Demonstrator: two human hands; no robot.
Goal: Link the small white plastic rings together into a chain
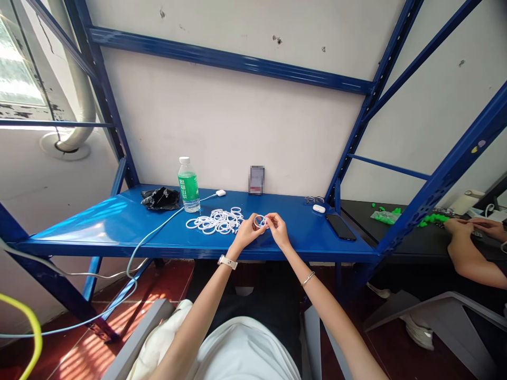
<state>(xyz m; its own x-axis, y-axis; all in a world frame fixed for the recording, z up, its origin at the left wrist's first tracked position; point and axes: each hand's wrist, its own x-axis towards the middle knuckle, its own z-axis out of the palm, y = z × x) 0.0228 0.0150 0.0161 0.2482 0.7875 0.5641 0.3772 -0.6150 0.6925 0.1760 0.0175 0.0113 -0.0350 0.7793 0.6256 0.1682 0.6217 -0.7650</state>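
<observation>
Over the blue metal shelf, my left hand and my right hand meet, both pinching one small white plastic ring between their fingertips. A pile of several white rings lies on the shelf just left of my left hand. My left wrist carries a white watch, my right wrist a thin bracelet.
A green-labelled water bottle, a black crumpled bag, a white charger and cable, an upright phone, glasses, an earbud case and a flat phone sit on the shelf. To the right, another person's hands work near green parts.
</observation>
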